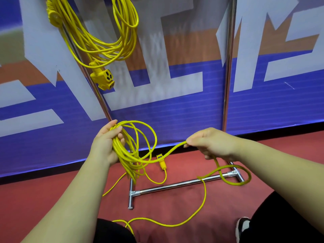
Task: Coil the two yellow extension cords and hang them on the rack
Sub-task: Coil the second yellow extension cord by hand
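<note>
The first yellow cord [98,32] hangs coiled on the rack [175,185] at upper left. Its loops are long from top to bottom, and its socket end [103,78] points down and to the right. The left hand [107,144] has its fingers [116,131] curled around the loops of the second cord [133,148], which hang down toward the red floor [52,199]. One strand runs right and slightly up to the right hand [212,142], whose fingers pinch it. The loose rest lies on the floor, across the rack base.
</note>
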